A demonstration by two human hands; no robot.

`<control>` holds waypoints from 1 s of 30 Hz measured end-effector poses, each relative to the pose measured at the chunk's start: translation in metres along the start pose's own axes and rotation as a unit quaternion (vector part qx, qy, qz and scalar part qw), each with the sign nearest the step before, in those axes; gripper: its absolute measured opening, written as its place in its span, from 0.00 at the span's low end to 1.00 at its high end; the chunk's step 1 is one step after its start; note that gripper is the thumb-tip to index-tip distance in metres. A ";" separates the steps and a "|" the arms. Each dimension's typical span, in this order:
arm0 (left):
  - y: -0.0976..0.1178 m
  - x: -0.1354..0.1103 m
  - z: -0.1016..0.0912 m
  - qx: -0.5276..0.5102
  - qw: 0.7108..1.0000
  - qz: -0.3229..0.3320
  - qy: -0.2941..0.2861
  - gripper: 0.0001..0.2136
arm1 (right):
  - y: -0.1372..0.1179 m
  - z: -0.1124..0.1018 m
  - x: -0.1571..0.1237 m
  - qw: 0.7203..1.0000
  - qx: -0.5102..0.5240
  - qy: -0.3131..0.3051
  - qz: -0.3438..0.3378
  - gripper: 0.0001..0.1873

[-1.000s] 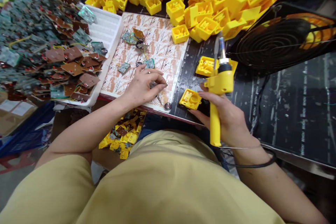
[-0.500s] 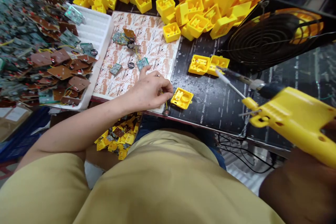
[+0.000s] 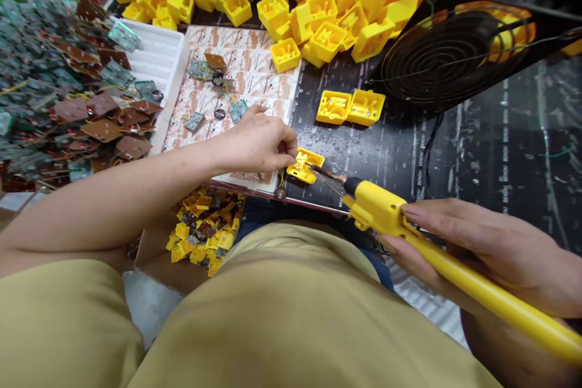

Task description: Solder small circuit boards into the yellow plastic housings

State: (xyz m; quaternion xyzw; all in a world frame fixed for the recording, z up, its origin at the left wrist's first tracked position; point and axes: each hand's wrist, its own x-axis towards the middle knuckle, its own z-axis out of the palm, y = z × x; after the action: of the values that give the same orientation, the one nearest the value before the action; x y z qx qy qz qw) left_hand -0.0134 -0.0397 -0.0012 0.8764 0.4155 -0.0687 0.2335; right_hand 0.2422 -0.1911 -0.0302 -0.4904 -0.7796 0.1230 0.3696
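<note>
My right hand (image 3: pixel 491 242) is wrapped round a yellow soldering gun (image 3: pixel 382 206), its dark tip over a small open yellow plastic case (image 3: pixel 307 167). A thin feed tube runs beside the tip. My left hand (image 3: pixel 261 140) has thumb and finger pinched together at the case's left side, apparently on a thin yellow wire (image 3: pixel 280 177); the fingertips partly hide it. Below hangs a small round dark part (image 3: pixel 280 193) at the table edge. A green circuit board (image 3: pixel 237 111) lies against the outstretched finger of the left hand.
Two open yellow cases (image 3: pixel 350 107) stand beyond the work spot, before a black fan (image 3: pixel 448 51). Yellow cases (image 3: pixel 327 39) are heaped at the back. A white foam tray (image 3: pixel 170 51) piled with circuit boards (image 3: pixel 86 103) is at left. Below the edge, a box holds yellow pieces (image 3: pixel 200 233).
My right hand has brought the soldering gun left and inward, so its tip is now over the near case. My left hand stays pinched by the case.
</note>
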 end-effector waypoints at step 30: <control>0.012 -0.002 -0.011 0.060 0.995 -0.059 -0.060 0.06 | 0.001 -0.003 0.009 0.997 -0.001 -0.008 -0.081 0.15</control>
State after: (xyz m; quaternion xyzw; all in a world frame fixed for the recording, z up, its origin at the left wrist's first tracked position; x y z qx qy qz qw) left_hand -0.0062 -0.0429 0.0139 0.8570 0.4473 -0.1593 0.2004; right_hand 0.2424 -0.1836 -0.0243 -0.4248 -0.8199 0.0955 0.3718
